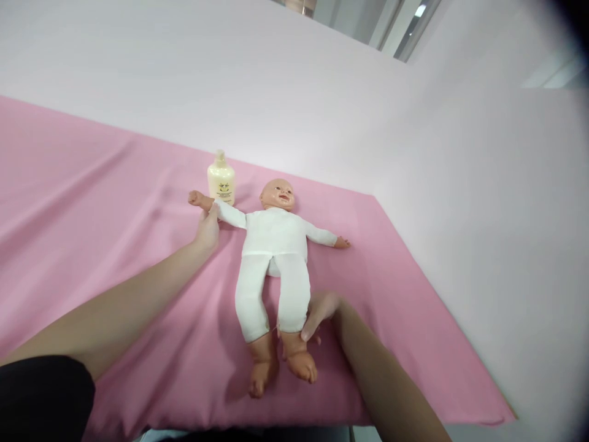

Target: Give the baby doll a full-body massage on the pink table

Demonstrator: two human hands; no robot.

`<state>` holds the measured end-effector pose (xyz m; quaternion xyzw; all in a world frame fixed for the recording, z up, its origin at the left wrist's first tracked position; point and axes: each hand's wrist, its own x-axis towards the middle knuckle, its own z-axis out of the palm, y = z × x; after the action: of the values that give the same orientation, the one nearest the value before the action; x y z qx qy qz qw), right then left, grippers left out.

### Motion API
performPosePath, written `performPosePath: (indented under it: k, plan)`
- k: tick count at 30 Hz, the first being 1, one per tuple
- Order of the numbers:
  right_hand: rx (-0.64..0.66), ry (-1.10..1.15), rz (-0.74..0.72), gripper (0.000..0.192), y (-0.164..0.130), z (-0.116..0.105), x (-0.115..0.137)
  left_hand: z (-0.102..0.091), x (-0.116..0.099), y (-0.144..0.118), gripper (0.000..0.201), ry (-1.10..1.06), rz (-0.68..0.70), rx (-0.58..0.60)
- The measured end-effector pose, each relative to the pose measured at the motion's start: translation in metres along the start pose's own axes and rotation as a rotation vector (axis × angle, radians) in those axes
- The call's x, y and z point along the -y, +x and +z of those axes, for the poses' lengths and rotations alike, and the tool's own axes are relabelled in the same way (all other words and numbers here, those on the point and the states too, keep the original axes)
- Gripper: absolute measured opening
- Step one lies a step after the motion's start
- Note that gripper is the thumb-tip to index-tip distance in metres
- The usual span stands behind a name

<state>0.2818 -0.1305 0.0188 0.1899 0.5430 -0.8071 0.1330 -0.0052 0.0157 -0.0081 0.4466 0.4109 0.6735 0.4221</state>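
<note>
The doll [273, 245] lies on its back on the pink sheet [92, 202] that covers the bench, head toward the far edge, feet toward the near edge and me. It wears a white top and white trousers, and both of its arms are spread out to the sides.

My left hand [208, 228] is at the doll's outstretched arm — my fingers [213, 210] touch the cuff of the white sleeve right by its wrist, and they look pinched narrowly on the cloth there, though I cannot tell how firmly. The doll's bare little hand sticks out just beyond my fingertips.

My right hand [319, 313] lies beside the doll's lower leg, on the side toward the right edge of the bench. Those fingers curl loosely against the hem of the trouser leg, just above the bare ankle, touching it — not wrapped round it.

A cream bottle [221, 178] stands upright just beyond the doll's arm, near the far edge, close to my left hand but apart from it.
</note>
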Motion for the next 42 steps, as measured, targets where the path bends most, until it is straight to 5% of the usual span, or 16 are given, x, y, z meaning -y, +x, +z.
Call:
performPosePath:
  k: [9,15,20,24,27,42]
  plan:
    - [0.081,-0.071,0.002,0.048,-0.001,0.0,0.012,0.008,-0.012,-0.01,0.04,-0.054,-0.02,-0.04]
    - [-0.049,0.184,-0.353,0.066,0.006,-0.005,-0.013,0.012,-0.016,-0.017,0.043,0.147,0.19,0.063]
    - [-0.219,0.34,-0.565,0.068,0.006,-0.009,-0.019,0.014,-0.021,-0.03,0.036,0.492,0.384,0.226]
    - [-0.421,0.43,-0.727,0.053,0.003,-0.004,-0.001,0.017,-0.032,-0.038,0.037,0.752,0.631,0.521]
    - [-0.541,0.547,-0.702,0.044,0.003,-0.001,0.011,0.019,-0.034,-0.038,0.036,0.862,0.695,0.668]
    - [-0.742,0.735,-0.613,0.044,0.009,-0.006,0.014,0.022,-0.033,-0.039,0.036,0.938,0.741,0.698]
